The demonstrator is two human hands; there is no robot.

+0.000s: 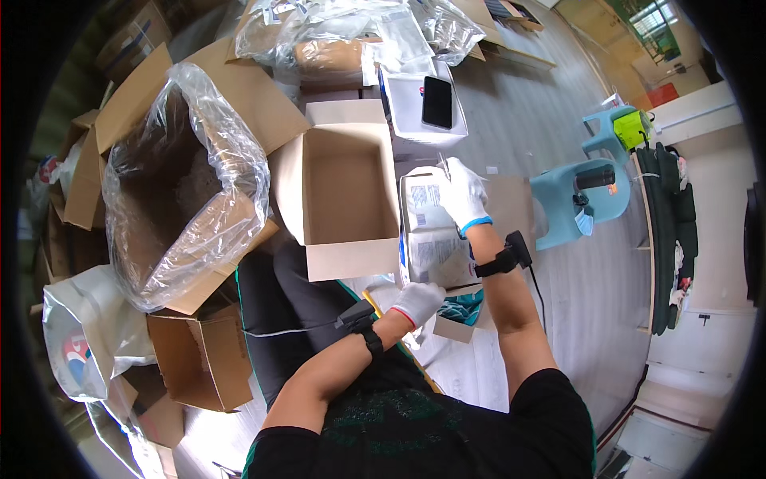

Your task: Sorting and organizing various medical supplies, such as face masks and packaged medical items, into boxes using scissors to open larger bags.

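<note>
A white package (431,219) with grey printed panels and blue edges lies in front of me, right of an open cardboard box (341,188). My left hand (420,304), in a white glove with a red cuff, is closed at the package's near edge; its fingertips are partly hidden. At the far right corner of the package is my right hand (464,191), gloved in white with a blue cuff. Its fingers close around a thin, pointed metal tool (444,162), whose kind I cannot make out.
A large carton lined with clear plastic (187,188) stands on the left, above a smaller open carton (199,359). Beyond the package, a phone (436,102) rests on a white box (399,128). Blue plastic chairs (558,195) stand right. Clear plastic bags (351,36) lie at the back.
</note>
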